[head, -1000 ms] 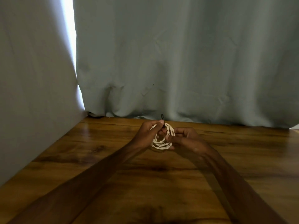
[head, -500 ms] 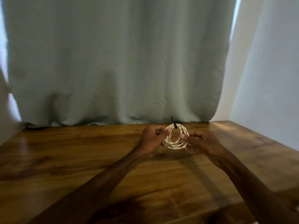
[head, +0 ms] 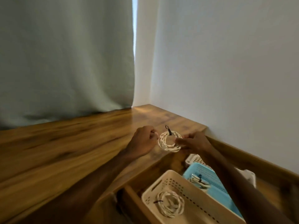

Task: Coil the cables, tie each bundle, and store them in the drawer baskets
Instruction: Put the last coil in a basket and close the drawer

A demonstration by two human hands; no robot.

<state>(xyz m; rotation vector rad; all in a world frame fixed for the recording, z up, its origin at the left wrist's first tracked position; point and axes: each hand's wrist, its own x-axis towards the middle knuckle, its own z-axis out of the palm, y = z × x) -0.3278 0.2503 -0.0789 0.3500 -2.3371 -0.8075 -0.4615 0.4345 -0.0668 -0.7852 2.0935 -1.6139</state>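
Both hands (head: 142, 141) (head: 195, 141) pinching tied coil (head: 169, 142), drawer baskets (head: 163, 183) newly in view

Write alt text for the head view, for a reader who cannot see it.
Both hands, left hand and right hand, hold a tied white cable coil above a wooden desk. Below, an open drawer holds a cream basket and a blue basket, each with a tied coil inside.
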